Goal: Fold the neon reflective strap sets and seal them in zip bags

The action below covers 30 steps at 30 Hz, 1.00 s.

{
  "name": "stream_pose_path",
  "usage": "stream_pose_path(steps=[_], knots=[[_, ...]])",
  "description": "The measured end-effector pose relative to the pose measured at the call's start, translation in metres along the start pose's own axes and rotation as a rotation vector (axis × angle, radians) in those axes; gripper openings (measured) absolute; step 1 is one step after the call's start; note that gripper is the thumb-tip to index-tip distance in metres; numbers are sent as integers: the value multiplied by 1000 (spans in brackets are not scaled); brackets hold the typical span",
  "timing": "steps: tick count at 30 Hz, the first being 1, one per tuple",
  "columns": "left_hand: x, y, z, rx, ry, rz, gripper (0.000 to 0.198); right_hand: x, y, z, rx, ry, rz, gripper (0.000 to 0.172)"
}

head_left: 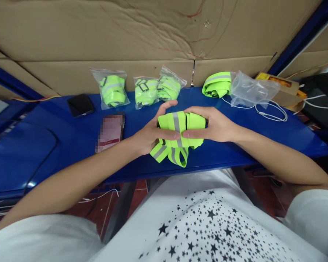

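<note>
A neon yellow-green reflective strap bundle (192, 125) with grey stripes is held between both hands above the front of the blue table. My left hand (153, 133) grips its left side, thumb across the front and index finger raised. My right hand (217, 123) holds the right side, its thumb pressed on the front near the left thumb. Loose strap ends and a loop hang below the bundle. Dark bits, perhaps buckles, show at its sides, mostly covered by my fingers.
Clear bags of similar straps (113, 91) stand along the cardboard wall. Another rolled strap (217, 85) lies beside an empty-looking plastic bag (248, 89) and a white cable (272, 112). A phone (110, 131) and a black wallet-like object (80, 105) are at left; a cardboard box (287, 91) is at right.
</note>
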<state>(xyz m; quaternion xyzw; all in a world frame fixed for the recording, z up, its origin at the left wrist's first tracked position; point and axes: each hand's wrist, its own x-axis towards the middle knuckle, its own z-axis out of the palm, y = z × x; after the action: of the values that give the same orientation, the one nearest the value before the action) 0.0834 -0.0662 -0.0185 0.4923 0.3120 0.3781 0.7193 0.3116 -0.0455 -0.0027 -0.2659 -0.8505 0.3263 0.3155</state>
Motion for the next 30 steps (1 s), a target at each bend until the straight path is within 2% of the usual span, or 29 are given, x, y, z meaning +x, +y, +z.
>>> stream_pose_path(steps=[6,9,15,18,21,24,27,30], knots=[[-2,2,-2,100,-65,-56,133,-1,-6,7,-4,-190,5,59],[-1,-1,-2,87,-63,-81,135,-2,-6,6,13,-213,43,54],[3,2,-3,-79,-35,1,109,-1,-8,6,73,56,0,40],[6,0,-8,-50,-111,52,95,-3,-11,6,165,123,59,39],[8,-8,-12,58,-211,90,91,-4,-13,4,262,149,80,43],[5,-13,-9,115,-260,20,80,-6,-14,2,316,181,64,46],[0,-13,-3,41,-216,-74,71,-8,-14,2,179,235,-33,47],[-1,-12,0,-117,-118,-127,77,-9,-10,6,-165,313,-235,47]])
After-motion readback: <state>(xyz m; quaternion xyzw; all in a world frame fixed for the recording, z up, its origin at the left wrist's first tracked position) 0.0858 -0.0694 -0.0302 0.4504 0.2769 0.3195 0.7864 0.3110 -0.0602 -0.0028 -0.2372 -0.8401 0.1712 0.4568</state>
